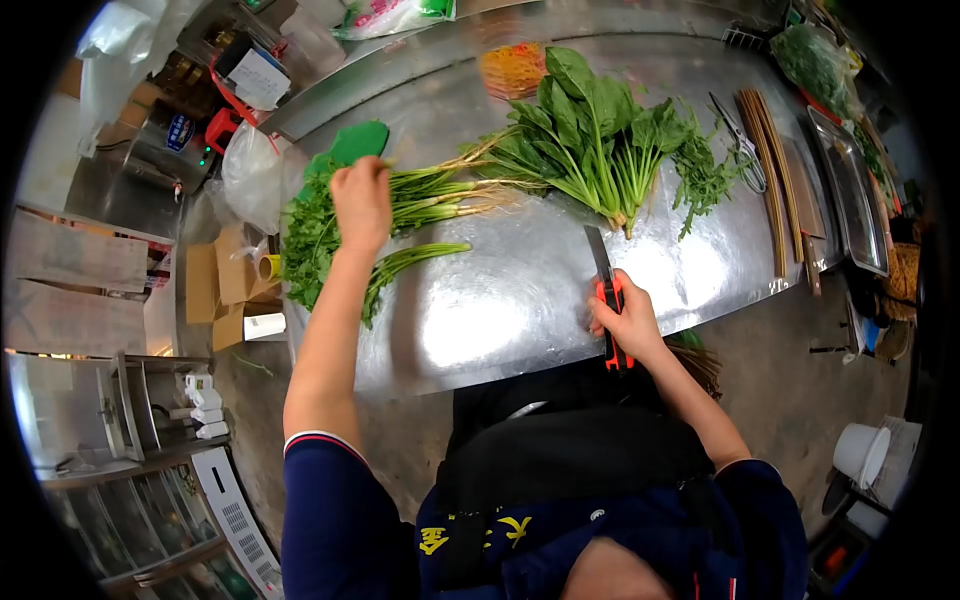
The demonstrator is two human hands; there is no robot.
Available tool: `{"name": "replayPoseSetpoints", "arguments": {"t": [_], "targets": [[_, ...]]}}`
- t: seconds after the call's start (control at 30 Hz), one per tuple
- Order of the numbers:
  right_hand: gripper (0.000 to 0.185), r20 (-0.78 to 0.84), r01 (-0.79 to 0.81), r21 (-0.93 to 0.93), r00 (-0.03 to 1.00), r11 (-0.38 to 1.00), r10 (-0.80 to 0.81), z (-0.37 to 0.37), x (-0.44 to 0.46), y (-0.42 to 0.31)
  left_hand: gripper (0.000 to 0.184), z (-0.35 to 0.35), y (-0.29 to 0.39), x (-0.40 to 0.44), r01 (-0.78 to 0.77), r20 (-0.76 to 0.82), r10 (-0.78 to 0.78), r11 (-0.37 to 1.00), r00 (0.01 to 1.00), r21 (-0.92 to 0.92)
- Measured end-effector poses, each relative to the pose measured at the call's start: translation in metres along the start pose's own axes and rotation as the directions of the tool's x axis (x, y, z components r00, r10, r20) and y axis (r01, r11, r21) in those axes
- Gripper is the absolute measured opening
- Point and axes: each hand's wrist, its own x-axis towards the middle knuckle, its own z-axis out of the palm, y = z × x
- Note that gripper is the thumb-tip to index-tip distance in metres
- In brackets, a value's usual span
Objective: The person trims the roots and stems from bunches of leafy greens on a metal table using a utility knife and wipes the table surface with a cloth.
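My left hand (362, 205), its fingers curled together, is over a heap of leafy green stalks with pale roots (425, 195), which look like coriander or celery. What its fingertips pinch, if anything, I cannot make out. A few stalks (415, 255) lie apart, nearer the front. Wrapped in my right hand (630, 318) is a red-and-black utility knife (602, 262), its blade pointing away from me over the metal table (530, 290). Beyond the blade lies a bunch of spinach (600, 130), beside some jagged leaves (702, 170).
Scissors (740, 145), long brown sticks (768, 180) and a cleaver (805, 200) lie along the table's right side. A green cloth-like piece (350, 145) and a plastic bag (252, 175) are at the left. An orange patterned item (512, 70) lies at the back. A cardboard box (228, 280) stands left of the table.
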Motion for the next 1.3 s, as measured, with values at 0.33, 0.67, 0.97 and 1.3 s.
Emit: {"name": "replayPoseSetpoints", "arguments": {"t": [0.33, 0.67, 0.97, 1.3], "targets": [[0.024, -0.061, 0.082, 0.043, 0.995, 0.996, -0.079, 0.001, -0.003, 0.009, 0.020, -0.262, -0.071, 0.079, -0.134, -0.640, -0.480, 0.728, 0.600, -0.672], [0.025, -0.004, 0.169, 0.109, 0.985, 0.980, -0.170, 0.006, -0.012, 0.004, 0.035, -0.209, 0.093, -0.026, 0.527, 0.457, -0.275, 0.303, 0.846, -0.794], [0.028, 0.157, 0.645, -0.508, 0.721, 0.571, -0.675, 0.037, -0.086, -0.065, 0.029, -0.129, 0.184, -0.118, 0.757, 0.756, -0.053, -0.012, 0.652, -0.654], [0.033, 0.167, 0.613, -0.663, 0.680, 0.430, -0.714, 0.016, -0.068, -0.061, 0.027, -0.093, 0.205, -0.104, 0.772, 0.775, 0.052, 0.066, 0.629, -0.632]]}}
